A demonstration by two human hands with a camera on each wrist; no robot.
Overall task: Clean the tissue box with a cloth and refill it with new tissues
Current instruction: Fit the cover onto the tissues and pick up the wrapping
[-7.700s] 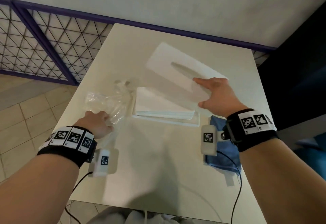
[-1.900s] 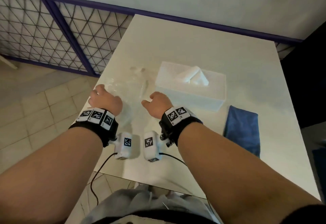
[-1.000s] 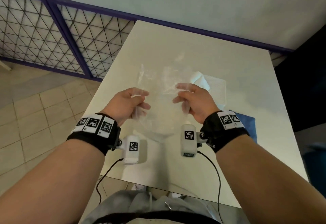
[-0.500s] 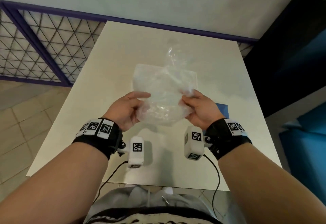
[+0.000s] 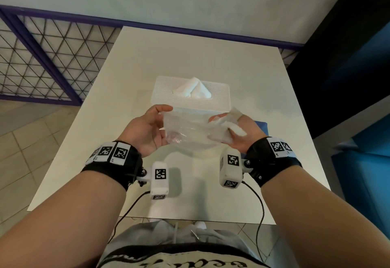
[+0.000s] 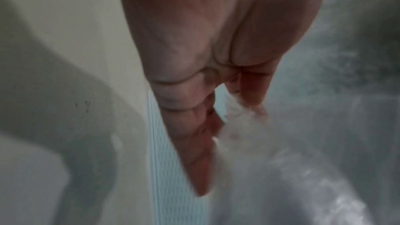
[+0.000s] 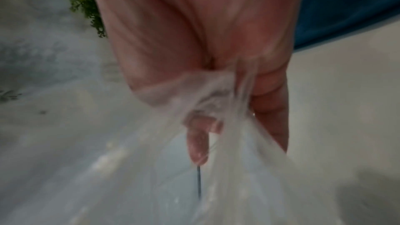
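Head view: tissue box (image 5: pixel 190 96) at centre looks refilled; my left hand (image 5: pixel 145 130) and right hand (image 5: pixel 238 132) fingers clamp the empty plastic wrapper (image 5: pixel 190 132), awaiting disposal.

white tissue box (image 5: pixel 190 96) with tiny dots, see-through bag (image 5: pixel 190 128), blue cloth (image 5: pixel 262 125), pale cream counter (image 5: pixel 190 56).

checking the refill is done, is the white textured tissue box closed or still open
Closed: the white textured tissue box has its lid on, with a white tissue poking up through the top slot.

black wristbands (image 5: pixel 114 163) | checkered tags | white camera pods (image 5: pixel 160 180) | black cables
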